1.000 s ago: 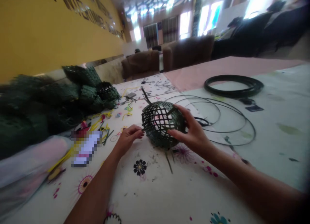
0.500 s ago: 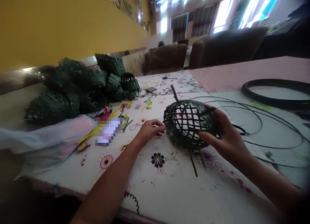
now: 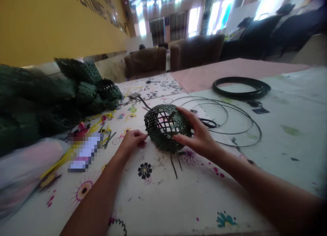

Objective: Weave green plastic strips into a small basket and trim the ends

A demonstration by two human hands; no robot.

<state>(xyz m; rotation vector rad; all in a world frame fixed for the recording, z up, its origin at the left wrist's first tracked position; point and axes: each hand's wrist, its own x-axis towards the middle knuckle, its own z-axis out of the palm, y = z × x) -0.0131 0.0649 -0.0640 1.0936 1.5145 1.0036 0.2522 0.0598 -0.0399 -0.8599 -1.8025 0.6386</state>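
Green and woven, the basket (image 3: 165, 141) is over the tablecloth (image 3: 163, 202), its side held between the right hand's (image 3: 200, 135) thumb and fingers. The left hand (image 3: 131, 141) pinches narrowly beside it, on what I cannot tell.

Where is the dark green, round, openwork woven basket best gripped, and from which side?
Probably by the right wall of the basket, from the right, as the bare right hand holds it: the bulging side suits a spread grasp, while loose dark green strips jut out far left and near.
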